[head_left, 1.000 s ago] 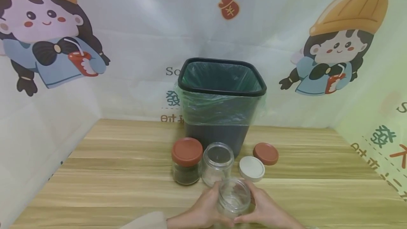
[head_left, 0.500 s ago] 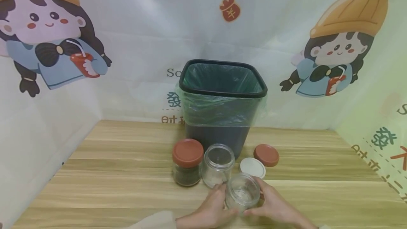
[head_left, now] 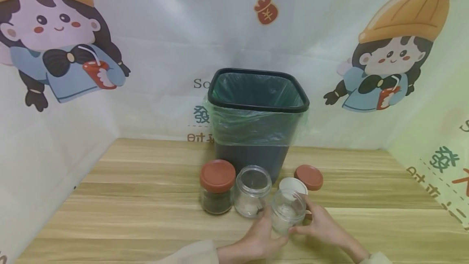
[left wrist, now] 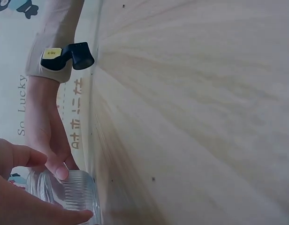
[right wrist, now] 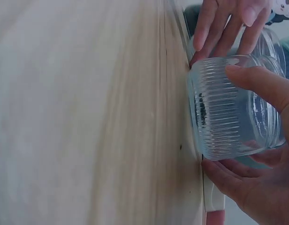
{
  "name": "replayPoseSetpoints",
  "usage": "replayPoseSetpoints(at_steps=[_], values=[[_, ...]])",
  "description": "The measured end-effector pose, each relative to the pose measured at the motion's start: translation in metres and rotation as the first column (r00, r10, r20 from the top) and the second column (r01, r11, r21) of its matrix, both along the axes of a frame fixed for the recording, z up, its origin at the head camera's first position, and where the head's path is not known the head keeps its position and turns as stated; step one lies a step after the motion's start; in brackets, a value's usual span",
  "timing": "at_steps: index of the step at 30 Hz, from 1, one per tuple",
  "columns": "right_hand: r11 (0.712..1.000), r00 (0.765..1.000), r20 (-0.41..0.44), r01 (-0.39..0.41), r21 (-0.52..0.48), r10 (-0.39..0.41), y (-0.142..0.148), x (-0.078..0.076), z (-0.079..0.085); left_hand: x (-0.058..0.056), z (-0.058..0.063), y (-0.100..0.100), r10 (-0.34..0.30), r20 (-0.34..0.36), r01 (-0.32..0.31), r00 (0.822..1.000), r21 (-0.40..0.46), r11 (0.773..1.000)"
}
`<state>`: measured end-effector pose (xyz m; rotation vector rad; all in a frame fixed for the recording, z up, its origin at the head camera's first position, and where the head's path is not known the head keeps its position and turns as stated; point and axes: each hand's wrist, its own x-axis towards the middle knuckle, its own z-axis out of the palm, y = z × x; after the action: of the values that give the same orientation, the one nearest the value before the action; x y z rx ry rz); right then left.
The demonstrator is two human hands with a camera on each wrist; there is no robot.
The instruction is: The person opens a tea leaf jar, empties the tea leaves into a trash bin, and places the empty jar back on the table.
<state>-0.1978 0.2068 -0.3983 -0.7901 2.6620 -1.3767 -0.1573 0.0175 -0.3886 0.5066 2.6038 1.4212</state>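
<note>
A ribbed clear glass jar (head_left: pixel 288 212) stands lidless between both hands at the front of the wooden table. My right hand (head_left: pixel 322 225) grips it from the right, thumb on the near side and fingers behind, as the right wrist view shows. On its left side, the fairly straight fingers of my left hand (head_left: pixel 261 235) rest against the glass, with the thumb apart from it in the right wrist view. A second lidless jar (head_left: pixel 253 199) stands just left of it. Further left is a jar with a red-brown lid (head_left: pixel 218 178) and dark contents.
Behind the jars stands a dark trash bin (head_left: pixel 253 156) lined with a green bag. A white lid (head_left: pixel 293 185) lies right behind the gripped jar, partly overlapped by it. Beyond that is a loose red-brown lid (head_left: pixel 308 177). A printed cloth (head_left: pixel 154 72) encloses the table's back and sides.
Both hands have moved the clear jar to the right and a little away, toward the white lid. The other jars and the lids have kept their places.
</note>
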Motion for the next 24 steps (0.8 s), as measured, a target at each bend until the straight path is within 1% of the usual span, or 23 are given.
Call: replayPoseSetpoints(at_steps=[2,5,11,14,17,19,22,24], values=[[1.000,1.000,0.028,0.009,0.002,-0.009,0.002,-0.003,0.001,-0.002,0.000,0.003,0.010,0.027,-0.010,1.000,-0.003,1.000],[1.000,0.997,0.071,0.021,-0.015,-0.020,0.003,-0.007,0.002,-0.005,-0.001,0.008,0.013,0.047,-0.013,0.999,0.009,1.000],[0.999,0.997,0.069,0.031,-0.036,-0.029,0.004,-0.014,0.003,-0.009,0.000,0.014,0.043,0.081,-0.045,0.996,0.024,0.999],[0.998,0.996,0.069,0.054,-0.035,-0.052,0.003,-0.016,0.002,-0.011,0.001,0.016,0.064,0.092,-0.066,0.994,0.018,0.998],[0.997,0.995,0.073,0.074,-0.034,-0.072,0.001,-0.016,0.002,-0.011,0.002,0.015,0.067,0.096,-0.069,0.993,0.014,0.998],[0.996,0.995,0.066,0.078,-0.036,-0.075,0.001,-0.016,0.002,-0.011,0.004,0.012,0.049,0.094,-0.051,0.994,0.023,0.998],[0.996,0.996,0.057,0.076,-0.040,-0.074,0.001,-0.015,0.003,-0.011,0.007,0.004,0.000,0.081,-0.002,0.997,0.023,1.000],[0.994,0.993,0.060,0.105,-0.025,-0.103,0.001,-0.012,0.005,-0.010,0.010,-0.005,-0.032,0.077,0.031,0.997,0.011,0.999]])
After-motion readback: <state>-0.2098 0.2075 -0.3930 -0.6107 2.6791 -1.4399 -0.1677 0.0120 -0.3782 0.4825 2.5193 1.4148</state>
